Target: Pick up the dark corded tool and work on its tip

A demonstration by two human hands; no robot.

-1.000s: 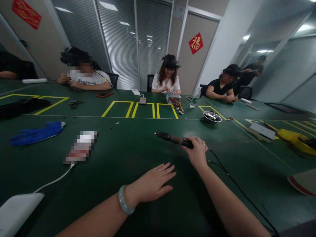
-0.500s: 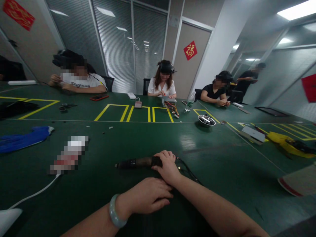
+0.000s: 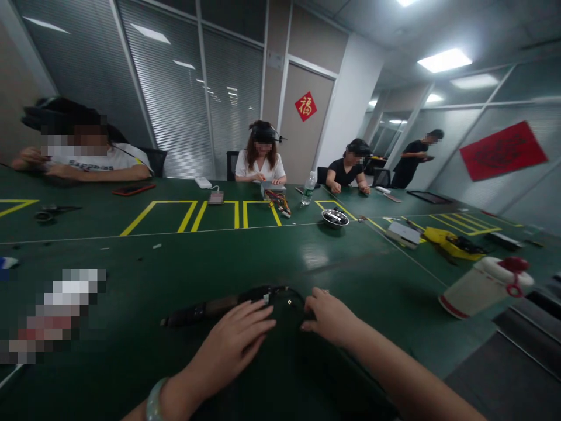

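Note:
A dark electric screwdriver [image 3: 214, 306] lies on the green table in front of me, its tip toward the left. A thin black cable [image 3: 294, 290] curves from its right end to my right hand. My left hand [image 3: 234, 333], a pale bangle on its wrist, is held over the near side of the tool, fingers stretched out and holding nothing. To the right of the tool is my right hand [image 3: 331, 316], fingers bent with the thumb apart. It is off the tool, and the cable passes out of sight at its fingers; no grip on it shows.
A cream tumbler with a red lid [image 3: 477, 286] tilts at the right. Farther off are a metal bowl [image 3: 335, 218] of dark parts, a water bottle [image 3: 308, 190], a grey box [image 3: 403, 234] and a yellow bag [image 3: 451, 242]. Several people sit or stand across the green table [image 3: 245, 257].
My right hand has come off the screwdriver and moved right. My left hand has moved left and its fingers have straightened. The view has turned to the right, bringing the whole tumbler into sight.

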